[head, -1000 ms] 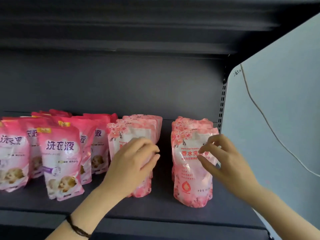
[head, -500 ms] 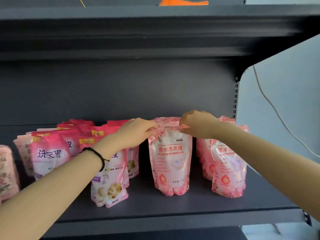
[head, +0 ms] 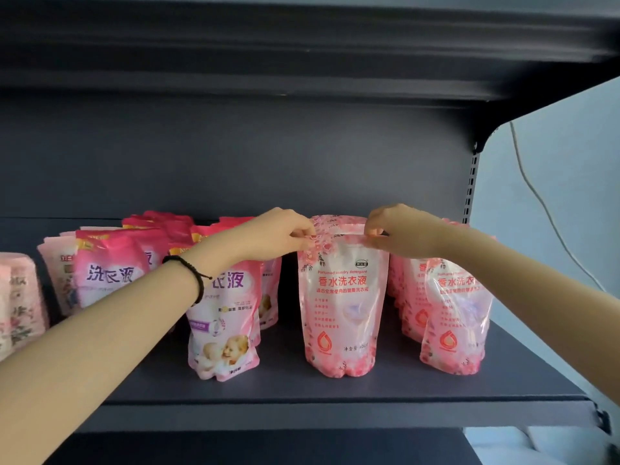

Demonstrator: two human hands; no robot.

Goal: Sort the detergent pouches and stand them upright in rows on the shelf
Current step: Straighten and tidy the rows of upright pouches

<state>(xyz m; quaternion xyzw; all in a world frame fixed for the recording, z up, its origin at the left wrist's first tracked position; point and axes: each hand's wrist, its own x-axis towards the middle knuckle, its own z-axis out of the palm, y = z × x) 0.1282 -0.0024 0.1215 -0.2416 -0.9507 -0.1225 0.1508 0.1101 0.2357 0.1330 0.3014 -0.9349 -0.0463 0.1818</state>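
Hands (head: 278, 234) up on pouch (head: 342, 297); rear obsc

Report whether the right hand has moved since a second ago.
Yes. The right hand has shifted left, away from the slotted upright, from the right-hand row to the top edge of the middle front pouch, which it pinches.

The dark shelf (head: 385, 387) carries upright pink pouches in rows running near to far. On the right stand floral pouches (head: 342, 307), left of them baby-print pouches (head: 223, 330). The blurred far-left pouches (head: 16, 303) may be floral too.
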